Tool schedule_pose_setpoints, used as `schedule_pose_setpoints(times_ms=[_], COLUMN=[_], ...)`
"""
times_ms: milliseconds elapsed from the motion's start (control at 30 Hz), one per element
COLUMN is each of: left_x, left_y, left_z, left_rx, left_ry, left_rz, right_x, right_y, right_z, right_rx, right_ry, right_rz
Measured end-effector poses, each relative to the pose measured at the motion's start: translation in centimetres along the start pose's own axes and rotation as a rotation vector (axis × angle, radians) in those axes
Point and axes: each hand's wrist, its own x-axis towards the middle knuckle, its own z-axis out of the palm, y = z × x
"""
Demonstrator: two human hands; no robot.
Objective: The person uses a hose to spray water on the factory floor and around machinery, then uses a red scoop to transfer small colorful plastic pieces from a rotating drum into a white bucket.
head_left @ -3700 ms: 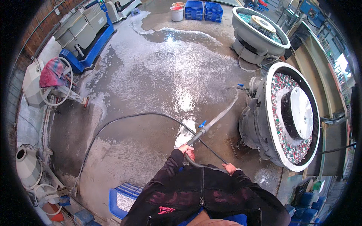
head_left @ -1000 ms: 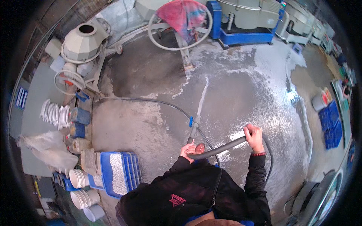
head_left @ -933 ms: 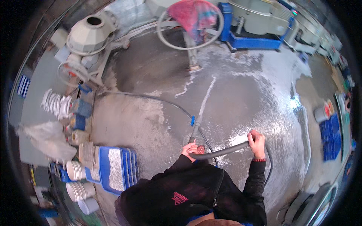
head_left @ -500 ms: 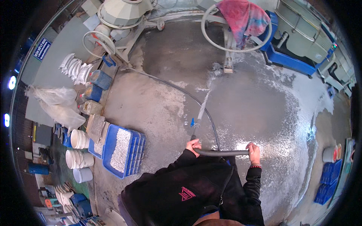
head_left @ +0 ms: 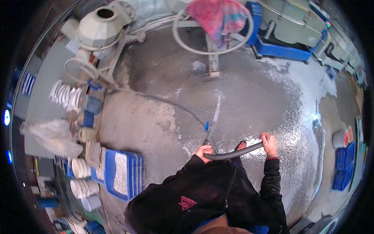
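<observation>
My left hand (head_left: 203,153) grips a dark hose (head_left: 233,154) close to its outlet end. A small blue valve handle (head_left: 207,126) sits on the nozzle just ahead of that hand. Water (head_left: 217,107) streams out of the nozzle onto the wet grey floor in front. Farther along the same hose, my right hand (head_left: 268,142) has its fingers wrapped round it, with the arm held out to the right. The hose sags slightly between the two hands. Its rest trails back over the floor toward the left wall.
At left stand a blue crate (head_left: 115,175) of white pieces, white buckets (head_left: 85,188) and jugs (head_left: 90,104). Ahead are a stand with a hoop and pink cloth (head_left: 218,17), a faceted drum machine (head_left: 101,29) and a blue-based machine (head_left: 284,50). Blue crates (head_left: 343,165) stand right. Foam (head_left: 300,85) covers some floor.
My view has turned, so the surroundings sit differently. The water stream lands farther right of the hoop stand. My right hand is raised slightly, bending the hose upward; a foot now shows below it.
</observation>
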Motion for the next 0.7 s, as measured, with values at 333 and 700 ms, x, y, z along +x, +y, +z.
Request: schedule_pose_setpoints(times_ms=[333, 700], left_x=[14.6, 25.0], left_y=[-10.8, -16.8], left_z=[11.4, 22.7], left_rx=[0.164, 0.296], left_ry=[0.185, 0.118], left_rz=[0.065, 0.159], right_x=[1.3, 10.1], right_y=[15.8, 23.3], right_z=[-8.8, -17.5], right_rx=[-0.123, 0.060], right_ry=[-0.020, 0.097], right_rz=[0.269, 0.345])
